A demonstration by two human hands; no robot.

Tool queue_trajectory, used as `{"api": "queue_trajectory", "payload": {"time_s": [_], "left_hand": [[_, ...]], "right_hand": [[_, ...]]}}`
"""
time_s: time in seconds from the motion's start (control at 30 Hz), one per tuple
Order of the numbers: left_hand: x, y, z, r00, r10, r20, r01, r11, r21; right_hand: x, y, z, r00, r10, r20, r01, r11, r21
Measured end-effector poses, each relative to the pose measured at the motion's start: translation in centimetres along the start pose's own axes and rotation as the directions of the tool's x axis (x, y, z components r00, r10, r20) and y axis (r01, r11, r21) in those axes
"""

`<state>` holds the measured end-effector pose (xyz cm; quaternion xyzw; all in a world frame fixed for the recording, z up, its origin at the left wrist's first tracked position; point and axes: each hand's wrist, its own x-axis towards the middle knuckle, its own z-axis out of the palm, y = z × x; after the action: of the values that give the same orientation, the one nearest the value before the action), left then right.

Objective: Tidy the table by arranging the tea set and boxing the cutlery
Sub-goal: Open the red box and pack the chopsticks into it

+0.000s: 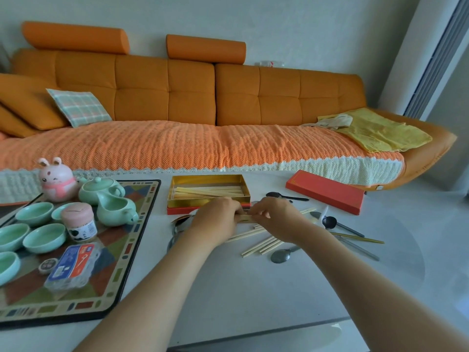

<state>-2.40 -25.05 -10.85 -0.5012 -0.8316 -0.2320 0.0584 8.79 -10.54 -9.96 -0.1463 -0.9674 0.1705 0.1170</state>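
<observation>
The left hand (pixel 215 217) and right hand (pixel 275 215) pinch pale wooden chopsticks (pixel 245 219) at six o'clock of the gold-lined rectangular box (pixel 177 181), likely aligning them to fit.

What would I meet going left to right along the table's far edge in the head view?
Pink rabbit figurine → pale green ceramic teapot → open gold-lined box → flat red box lid.

The left hand (pixel 215 219) and right hand (pixel 275 218) cover most of the chopsticks (pixel 245 219) they pinch and part of the gold-lined box's (pixel 175 189) near wall; the left wrist hides much of a metal spoon (pixel 177 224). On the mat's (pixel 134 224) left side a green teacup (pixel 6 266) is cut off by the frame; print on the blue-orange pack (pixel 73 265) is too small to read.
</observation>
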Motion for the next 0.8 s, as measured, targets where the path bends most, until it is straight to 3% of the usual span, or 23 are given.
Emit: {"api": "queue_trajectory", "payload": {"time_s": [0.17, 0.3, 0.43, 0.53, 0.63, 0.8], "left_hand": [[0.0, -3.8, -3.1, 0.986, -0.106, -0.128, 0.102, 0.994, -0.033], [-0.3, -7.4, -4.7, 0.947, -0.214, -0.240, 0.211, 0.977, -0.039], [-0.8, -8.9, -4.8, 0.934, -0.236, -0.268, 0.266, 0.961, 0.081], [-1.0, -9.6, -4.3, 0.961, -0.180, -0.208, 0.212, 0.967, 0.139], [-1.1, -9.6, -3.7, 0.990, -0.126, -0.060, 0.133, 0.979, 0.155], [-1.0, -9.1, -3.5, 0.989, -0.125, 0.081, 0.109, 0.977, 0.185]], "right_hand": [[1.0, 0.5, 0.0, 0.997, 0.041, -0.061, -0.039, 0.998, 0.043], [2.8, -0.4, 0.7, 0.979, -0.026, -0.203, 0.039, 0.998, 0.058], [5.4, -1.8, 2.1, 0.956, -0.031, -0.293, 0.048, 0.997, 0.053], [7.0, -2.0, 3.6, 0.955, -0.027, -0.296, 0.018, 0.999, -0.032], [7.8, -2.3, 4.2, 0.965, 0.005, -0.262, -0.038, 0.992, -0.120], [8.4, -2.7, 4.4, 0.981, 0.112, -0.159, -0.117, 0.993, -0.018]]}}
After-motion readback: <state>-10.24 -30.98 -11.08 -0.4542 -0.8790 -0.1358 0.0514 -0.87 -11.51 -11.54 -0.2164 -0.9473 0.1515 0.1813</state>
